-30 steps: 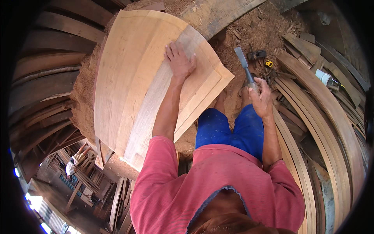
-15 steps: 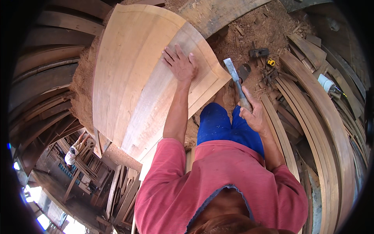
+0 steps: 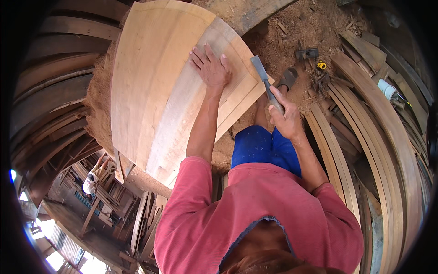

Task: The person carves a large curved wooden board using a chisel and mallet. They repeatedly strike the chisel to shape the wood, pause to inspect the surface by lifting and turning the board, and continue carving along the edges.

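Observation:
A broad wooden panel (image 3: 150, 82) made of joined boards, one strip paler than the others, lies in front of me. My left hand (image 3: 211, 67) rests flat on it near its right side, fingers spread. My right hand (image 3: 286, 118) is wrapped round the handle of a chisel (image 3: 260, 71). The chisel's wide metal blade points up and to the left, over the panel's right corner; I cannot tell whether it touches the wood.
Long boards (image 3: 365, 150) lie along the right. A wooden hand plane (image 3: 306, 54) and a yellow tape measure (image 3: 321, 65) sit among shavings on the ground. Stacked timber (image 3: 54, 86) lines the left. Another person (image 3: 90, 181) works among wood at the lower left.
My right hand has moved up and left with the chisel, bringing the blade over the panel's corner. The left hand stays on the panel.

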Action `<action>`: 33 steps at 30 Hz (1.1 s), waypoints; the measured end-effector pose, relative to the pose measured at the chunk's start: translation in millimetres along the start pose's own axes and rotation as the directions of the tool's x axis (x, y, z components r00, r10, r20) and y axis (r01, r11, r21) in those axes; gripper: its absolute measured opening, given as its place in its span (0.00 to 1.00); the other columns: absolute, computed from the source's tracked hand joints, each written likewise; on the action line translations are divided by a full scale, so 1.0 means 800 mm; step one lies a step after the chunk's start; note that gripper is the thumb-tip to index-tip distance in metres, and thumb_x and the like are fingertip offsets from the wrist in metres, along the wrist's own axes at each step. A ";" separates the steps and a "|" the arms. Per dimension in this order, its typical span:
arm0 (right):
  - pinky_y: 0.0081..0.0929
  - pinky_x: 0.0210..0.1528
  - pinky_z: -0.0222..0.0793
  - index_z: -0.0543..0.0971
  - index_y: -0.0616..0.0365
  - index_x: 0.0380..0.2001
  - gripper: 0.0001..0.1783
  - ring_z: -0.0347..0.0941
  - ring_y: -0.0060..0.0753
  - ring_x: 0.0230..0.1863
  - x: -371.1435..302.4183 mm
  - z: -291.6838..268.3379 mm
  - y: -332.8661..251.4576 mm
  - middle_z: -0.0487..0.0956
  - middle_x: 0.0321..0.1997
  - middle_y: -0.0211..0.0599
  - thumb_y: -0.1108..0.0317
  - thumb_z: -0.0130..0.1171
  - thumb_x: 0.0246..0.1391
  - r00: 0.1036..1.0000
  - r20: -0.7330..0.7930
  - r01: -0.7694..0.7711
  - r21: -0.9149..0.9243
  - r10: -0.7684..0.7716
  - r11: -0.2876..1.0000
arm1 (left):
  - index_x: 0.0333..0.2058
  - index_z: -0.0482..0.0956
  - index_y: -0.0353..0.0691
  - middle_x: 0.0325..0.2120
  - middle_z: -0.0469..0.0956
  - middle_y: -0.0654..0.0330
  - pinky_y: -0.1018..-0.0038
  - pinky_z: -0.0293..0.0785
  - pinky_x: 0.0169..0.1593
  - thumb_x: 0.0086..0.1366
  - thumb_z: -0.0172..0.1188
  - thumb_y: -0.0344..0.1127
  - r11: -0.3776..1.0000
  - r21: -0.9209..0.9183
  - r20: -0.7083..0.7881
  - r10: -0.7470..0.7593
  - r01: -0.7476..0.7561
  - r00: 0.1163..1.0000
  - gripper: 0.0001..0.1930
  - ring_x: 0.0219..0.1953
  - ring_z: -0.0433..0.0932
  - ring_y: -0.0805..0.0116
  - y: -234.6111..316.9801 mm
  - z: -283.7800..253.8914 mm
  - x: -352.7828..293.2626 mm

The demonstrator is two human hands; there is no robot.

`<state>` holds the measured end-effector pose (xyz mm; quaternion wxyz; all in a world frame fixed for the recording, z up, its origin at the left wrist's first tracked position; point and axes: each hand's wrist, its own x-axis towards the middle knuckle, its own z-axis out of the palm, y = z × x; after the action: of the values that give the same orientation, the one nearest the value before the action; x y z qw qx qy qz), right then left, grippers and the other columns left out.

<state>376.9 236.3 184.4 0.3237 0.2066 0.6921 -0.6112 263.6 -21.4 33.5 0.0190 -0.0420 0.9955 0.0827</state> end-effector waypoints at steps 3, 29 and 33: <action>0.24 0.32 0.73 0.71 0.64 0.68 0.32 0.76 0.25 0.27 -0.001 0.006 0.014 0.74 0.41 0.41 0.71 0.56 0.60 0.995 -0.035 0.089 -0.032 -0.090 0.996 | 0.74 0.51 0.32 0.73 0.42 0.27 0.37 0.29 0.75 0.71 0.47 0.51 1.000 0.010 0.008 -0.017 0.017 1.000 0.40 0.76 0.36 0.28 -0.008 0.006 0.000; 0.25 0.33 0.72 0.69 0.67 0.64 0.30 0.73 0.21 0.29 0.055 -0.065 -0.067 0.77 0.36 0.34 0.67 0.59 0.61 0.922 -0.256 0.280 -0.074 -0.290 0.957 | 0.73 0.52 0.31 0.73 0.43 0.27 0.32 0.30 0.73 0.68 0.52 0.52 0.998 -0.029 0.036 -0.063 0.064 0.997 0.43 0.76 0.36 0.26 0.013 -0.002 0.013; 0.24 0.33 0.71 0.70 0.68 0.64 0.30 0.73 0.20 0.29 0.070 -0.091 -0.094 0.77 0.36 0.34 0.67 0.59 0.60 0.946 -0.209 0.252 -0.010 -0.249 0.968 | 0.73 0.52 0.31 0.74 0.43 0.29 0.32 0.30 0.73 0.66 0.52 0.52 0.998 0.007 0.005 -0.055 0.055 0.998 0.43 0.76 0.36 0.27 0.024 -0.007 0.023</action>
<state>272.0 288.5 202.4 0.1674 0.1828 0.7376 -0.6281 243.6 -4.9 41.0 0.0241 -0.0691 0.9942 0.0790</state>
